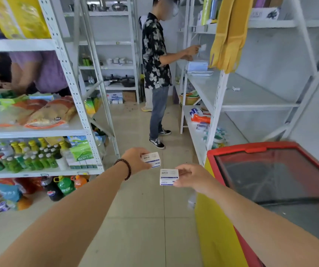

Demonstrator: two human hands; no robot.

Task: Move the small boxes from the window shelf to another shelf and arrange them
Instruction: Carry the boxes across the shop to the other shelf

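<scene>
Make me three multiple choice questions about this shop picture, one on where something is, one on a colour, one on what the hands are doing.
1. Where does the freezer stand?
A. At the right
B. At the left
C. Behind the other person

2. What colour is the freezer's rim?
A. Green
B. Red
C. White

3. What are the two hands doing?
A. Both hang idle
B. Only one holds something
C. Each holds small boxes

Answers: 1 A, it fills the lower right. 2 B, the frame around its lid is red. 3 C, the left hand grips one small white box and the right hand pinches a small stack of boxes.
</scene>
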